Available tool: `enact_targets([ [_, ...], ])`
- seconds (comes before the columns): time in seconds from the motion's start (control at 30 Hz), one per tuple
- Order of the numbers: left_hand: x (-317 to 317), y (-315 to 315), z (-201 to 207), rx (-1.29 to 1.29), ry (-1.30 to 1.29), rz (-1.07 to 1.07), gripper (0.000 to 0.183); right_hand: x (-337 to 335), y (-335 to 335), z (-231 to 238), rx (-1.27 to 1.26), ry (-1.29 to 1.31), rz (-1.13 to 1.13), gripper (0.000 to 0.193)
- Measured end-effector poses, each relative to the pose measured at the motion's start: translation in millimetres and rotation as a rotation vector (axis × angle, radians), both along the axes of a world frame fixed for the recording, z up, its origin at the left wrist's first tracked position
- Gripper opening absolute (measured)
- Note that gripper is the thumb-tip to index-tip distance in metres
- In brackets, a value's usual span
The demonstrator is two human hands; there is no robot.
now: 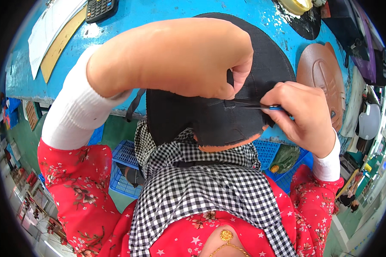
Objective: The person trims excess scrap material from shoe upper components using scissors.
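Observation:
A large, rounded black fabric piece (214, 122) with stitched seams lies over the table's front edge. An orange-brown strip shows along its near edge. Above its middle, my left hand (206, 60) is bent inward, thumb and fingertips pinched together at a small black tab (229, 103); the fingers hide most of what they hold. From the right, my right hand (300, 111) is closed round small scissors (275, 108) with a blue handle. Their thin metal blades point left, close to the tab and just above the fabric. Whether the blades touch the tab, I cannot tell.
The blue table (167, 10) carries a calculator (101, 10), white papers (51, 32) and a yellow strip (63, 43) at the far left. Brown moulded leather pieces (319, 77) lie at the right, with a pale yellow bowl (297, 6) behind. Blue plastic crates (125, 156) stand below the table.

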State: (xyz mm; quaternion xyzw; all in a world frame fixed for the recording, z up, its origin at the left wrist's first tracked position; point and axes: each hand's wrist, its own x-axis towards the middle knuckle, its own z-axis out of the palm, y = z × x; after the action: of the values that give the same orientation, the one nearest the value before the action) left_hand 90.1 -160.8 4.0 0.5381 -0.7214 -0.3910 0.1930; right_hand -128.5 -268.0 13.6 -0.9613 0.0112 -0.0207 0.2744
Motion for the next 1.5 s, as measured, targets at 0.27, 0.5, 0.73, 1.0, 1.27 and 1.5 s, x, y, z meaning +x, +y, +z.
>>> enact_targets([
  [0.27,7,2,1,-0.178,-0.155,0.102,0.018,9,-18,-8,0.084,0.021,0.192,0.018],
  [0.5,11,-4,1,-0.126,-0.187,0.058,0.013,21,2,-6,-0.223,-0.017,-0.062,0.018],
  [0.73,17,-6,1,-0.068,-0.161,0.019,0.014,23,-5,2,-0.205,0.138,-0.209,0.023],
  [1.0,21,-6,-11,-0.205,-0.123,0.042,0.013,24,-13,-3,-0.059,0.112,-0.218,0.024],
  [1.27,28,-12,-16,-0.040,0.233,0.194,0.013,25,67,-10,-0.498,0.090,-0.068,0.043],
  [1.5,37,4,11,-0.070,0.589,0.699,0.016,33,73,-28,-0.573,0.077,-0.181,0.041],
])
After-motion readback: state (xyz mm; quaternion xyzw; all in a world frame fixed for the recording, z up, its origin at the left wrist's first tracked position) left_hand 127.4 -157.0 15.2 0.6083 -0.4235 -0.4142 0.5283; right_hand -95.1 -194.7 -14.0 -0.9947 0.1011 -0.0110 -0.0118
